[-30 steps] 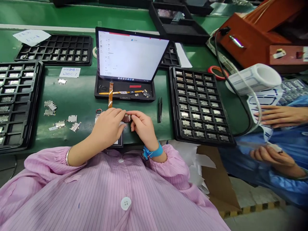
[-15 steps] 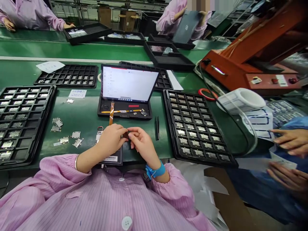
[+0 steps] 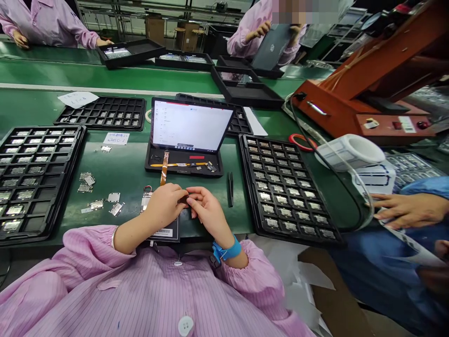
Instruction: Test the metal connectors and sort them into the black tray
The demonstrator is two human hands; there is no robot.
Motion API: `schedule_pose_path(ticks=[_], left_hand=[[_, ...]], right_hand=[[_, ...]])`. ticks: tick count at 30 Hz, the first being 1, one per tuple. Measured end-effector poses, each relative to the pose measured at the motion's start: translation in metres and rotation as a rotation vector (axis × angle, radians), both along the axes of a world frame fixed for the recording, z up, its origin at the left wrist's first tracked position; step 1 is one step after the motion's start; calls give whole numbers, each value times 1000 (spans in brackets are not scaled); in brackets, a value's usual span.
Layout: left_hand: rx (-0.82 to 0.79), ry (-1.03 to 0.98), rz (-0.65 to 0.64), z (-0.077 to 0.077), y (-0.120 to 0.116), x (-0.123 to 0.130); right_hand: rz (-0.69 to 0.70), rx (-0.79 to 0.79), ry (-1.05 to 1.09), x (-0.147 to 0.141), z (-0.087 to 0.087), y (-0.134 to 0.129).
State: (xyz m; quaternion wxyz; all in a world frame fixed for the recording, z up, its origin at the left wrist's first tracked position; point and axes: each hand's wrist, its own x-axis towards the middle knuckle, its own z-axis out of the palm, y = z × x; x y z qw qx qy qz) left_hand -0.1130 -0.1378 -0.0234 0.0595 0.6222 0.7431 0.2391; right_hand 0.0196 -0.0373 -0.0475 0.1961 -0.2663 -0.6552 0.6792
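Head view: both hands meet at the near bench edge, left hand and right hand fingers pinching one small dark part between them (details too small), tweezers just right.

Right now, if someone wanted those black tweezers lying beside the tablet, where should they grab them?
Probably by the middle of the tweezers, pinched from above across their narrow width. They lie flat on the green table, running away from the person, with open space either side. The right hand is nearest.
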Motion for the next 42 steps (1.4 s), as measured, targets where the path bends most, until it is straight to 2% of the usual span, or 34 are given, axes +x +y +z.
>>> schedule_pose_path(ticks=[6, 10, 13, 16, 20, 23, 29, 34, 42], left_hand=[[-14, 34, -8, 8, -1, 2], [106, 67, 72, 16, -31, 6], [118, 110, 242, 14, -69, 5], [1, 141, 495, 6, -105, -2], [-183, 147, 802, -5, -128, -27], [-272, 199, 877, -9, -125, -54], [-339, 253, 817, -15, -107, -94], [-336, 270, 717, -17, -84, -100], [-326, 242, 594, -9, -50, -102]], right_hand=[[-40, 59, -4, 0, -2, -3], [-51, 67, -18, 1, -2, -4], [-62, 77, -40, 0, -2, -4], [-65, 90, -51, 0, -3, -3], [-54, 100, -51, -1, -5, -1], [-55, 107, -53, 0, -6, -1], [-61, 120, -63, 2, -7, -2], [-64, 147, -61, 2, -8, -2], [-64, 141, -53, 2, -8, -2]])
